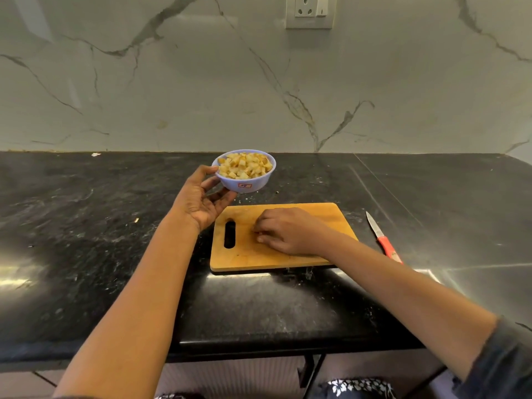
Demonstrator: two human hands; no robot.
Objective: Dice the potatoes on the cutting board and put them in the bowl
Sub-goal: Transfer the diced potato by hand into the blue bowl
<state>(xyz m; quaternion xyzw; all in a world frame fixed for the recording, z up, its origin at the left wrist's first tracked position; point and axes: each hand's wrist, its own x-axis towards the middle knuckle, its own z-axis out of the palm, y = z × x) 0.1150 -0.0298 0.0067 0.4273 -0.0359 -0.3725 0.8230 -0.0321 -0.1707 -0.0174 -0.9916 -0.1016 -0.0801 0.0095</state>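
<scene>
diced potatoes [244,167] | fill bowl [259,182] | left hand [201,200] holds bowl

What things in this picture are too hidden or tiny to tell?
Head view:
- Under the right hand on the board: its curled fingers hide any potato bits.
- The sticker on the bowl: too small to read.
- The knife handle's end: hidden behind the right forearm.
</scene>
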